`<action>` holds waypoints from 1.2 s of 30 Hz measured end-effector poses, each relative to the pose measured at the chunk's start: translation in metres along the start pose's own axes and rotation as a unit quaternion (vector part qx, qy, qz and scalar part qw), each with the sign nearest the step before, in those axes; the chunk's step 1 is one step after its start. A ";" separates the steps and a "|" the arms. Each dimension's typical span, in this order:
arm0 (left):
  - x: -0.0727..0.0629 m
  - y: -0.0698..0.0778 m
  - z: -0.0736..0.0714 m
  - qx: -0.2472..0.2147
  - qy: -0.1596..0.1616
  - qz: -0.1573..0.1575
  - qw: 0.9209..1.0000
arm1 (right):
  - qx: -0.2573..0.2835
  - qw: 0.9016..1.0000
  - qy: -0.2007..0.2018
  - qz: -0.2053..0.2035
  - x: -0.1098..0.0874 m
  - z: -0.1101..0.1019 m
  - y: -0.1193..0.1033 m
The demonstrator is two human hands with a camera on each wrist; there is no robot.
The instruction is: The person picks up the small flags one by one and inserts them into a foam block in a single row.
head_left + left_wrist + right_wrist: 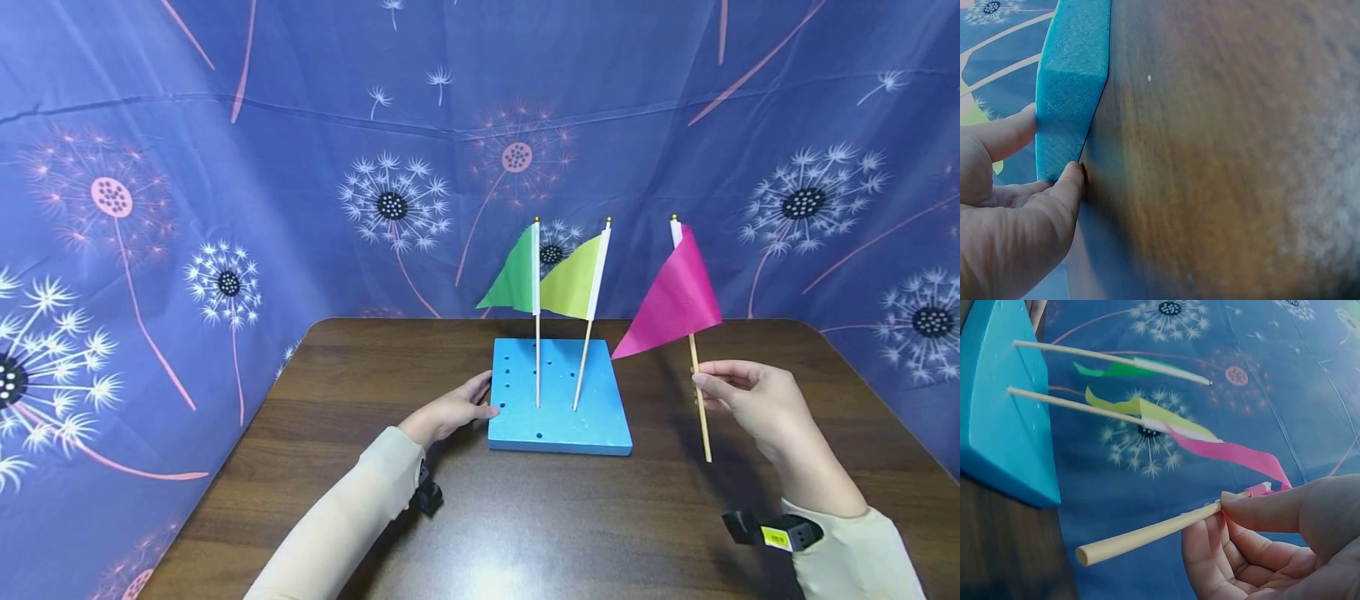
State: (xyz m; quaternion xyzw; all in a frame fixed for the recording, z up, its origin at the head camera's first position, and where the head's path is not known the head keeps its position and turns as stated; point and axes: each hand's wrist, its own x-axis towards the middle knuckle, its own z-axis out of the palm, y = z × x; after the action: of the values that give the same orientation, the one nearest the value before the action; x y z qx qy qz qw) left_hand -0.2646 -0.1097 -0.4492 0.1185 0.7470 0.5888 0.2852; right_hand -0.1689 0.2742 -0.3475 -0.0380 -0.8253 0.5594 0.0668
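Note:
A blue foam board (558,435) dotted with small holes lies on the table. A green pennant flag (519,271) and a yellow-green pennant flag (577,279) stand in it on wooden sticks, the yellow-green one tilted right. My left hand (453,408) holds the board by its left edge, thumb on top; in the left wrist view its fingertips meet the board's side (1072,94). Right of the board, my right hand (753,400) pinches the stick of a magenta pennant flag (675,296) between thumb and fingers. The stick's bare lower end (1122,542) sticks out below the grip.
The dark wooden table (330,375) runs back to a blue cloth (300,200) with a dandelion print. A black wrist camera (427,492) is strapped to the left sleeve, another camera (783,532) to the right one.

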 end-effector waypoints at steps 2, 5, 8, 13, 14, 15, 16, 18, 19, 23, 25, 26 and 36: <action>0.000 0.000 0.000 0.001 0.001 -0.001 1.000 | -0.005 1.000 -0.002 -0.001 0.000 0.004 -0.003; -0.001 0.000 0.000 -0.002 0.002 -0.003 1.000 | -0.009 1.000 -0.002 -0.004 0.001 0.009 -0.007; -0.001 0.000 0.000 -0.003 0.004 -0.007 1.000 | -0.003 1.000 0.000 -0.006 0.002 0.015 -0.010; 0.000 0.002 0.001 -0.001 0.005 -0.006 1.000 | -0.005 0.999 0.028 -0.024 0.004 0.026 -0.014; 0.000 0.002 0.001 0.000 0.005 -0.003 1.000 | -0.006 0.999 0.033 -0.028 0.004 0.028 -0.015; 0.000 0.002 0.001 0.000 0.004 -0.001 1.000 | -0.008 0.999 0.039 -0.033 0.005 0.031 -0.015; 0.000 0.002 0.001 0.001 0.005 0.000 1.000 | -0.007 0.998 0.043 -0.036 0.005 0.034 -0.017; 0.000 0.002 0.001 0.001 0.004 0.000 1.000 | -0.006 0.998 0.049 -0.042 0.006 0.040 -0.019; 0.000 0.001 0.001 0.001 0.004 0.001 1.000 | -0.008 0.998 0.051 -0.044 0.007 0.042 -0.020; -0.001 0.001 0.000 0.001 0.006 -0.001 1.000 | -0.017 0.997 0.053 -0.053 0.010 0.053 -0.025; -0.001 0.002 -0.001 0.001 0.007 0.000 1.000 | -0.020 0.997 0.055 -0.058 0.012 0.058 -0.028; -0.002 0.002 -0.001 0.000 0.007 0.000 1.000 | -0.017 0.996 0.056 -0.062 0.014 0.060 -0.029; -0.004 0.004 0.002 -0.001 0.008 0.002 1.000 | 0.051 0.992 0.083 -0.086 0.019 0.091 -0.038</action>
State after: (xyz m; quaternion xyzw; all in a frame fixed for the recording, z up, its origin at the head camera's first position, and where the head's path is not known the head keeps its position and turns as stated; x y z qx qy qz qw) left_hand -0.2607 -0.1091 -0.4441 0.1149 0.7484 0.5908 0.2787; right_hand -0.2009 0.1786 -0.3440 -0.0098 -0.7878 0.5876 0.1845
